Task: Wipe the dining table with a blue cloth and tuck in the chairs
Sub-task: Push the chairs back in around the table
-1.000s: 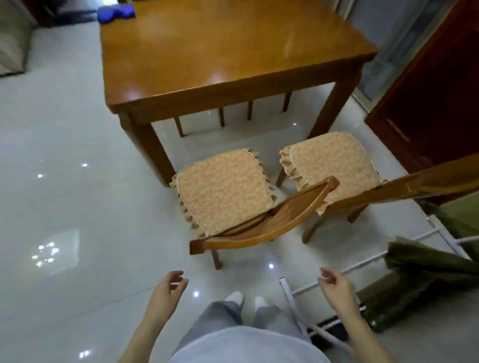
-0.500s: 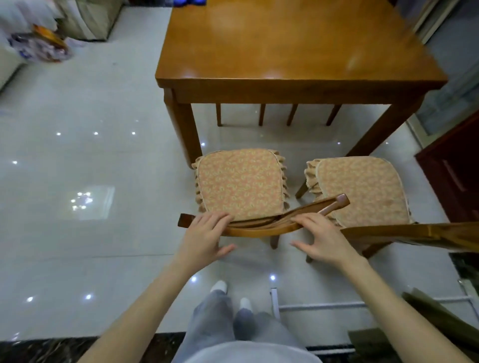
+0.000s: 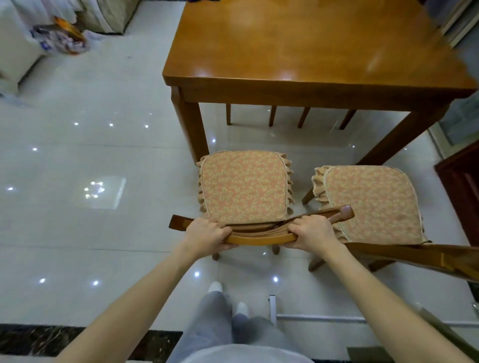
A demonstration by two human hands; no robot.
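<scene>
**Near chair** (image 3: 245, 186): Varnished mid-brown wooden frame. The seat carries a peach-orange cushion with a small leaf-like print, pale piping and a ruffled tan skirt. It stands on the floor at the centre of the view. The seat front sits close to the near-left leg of the dining table (image 3: 311, 46), which lies at 12 o'clock from it. The seat is not under the table top. Its curved top rail (image 3: 259, 237) is at 6 o'clock of the seat, nearest the person.

**Left hand** (image 3: 204, 234): Fingers curled over the left part of the rail, clamped on it.

**Right hand** (image 3: 315, 233): Wrapped round the right part of the rail in the same manner. Both rail ends project beyond the hands.

**Second chair** (image 3: 373, 204): Same frame and cushion. It is just beside the near chair at 3 o'clock and set at an angle, with its back rail running off toward 4 o'clock.

**Table:** Glossy orange-brown top showing light reflections. The slender legs (image 3: 272, 115) of other chairs show beneath it on the far side.

**Blue cloth** (image 3: 199, 1): A dark blue sliver at the table's far-left corner, at 11 o'clock on the frame edge. It is probably the cloth, but too little shows to confirm.

**Floor** (image 3: 77, 155): Pale, glossy tile.
</scene>
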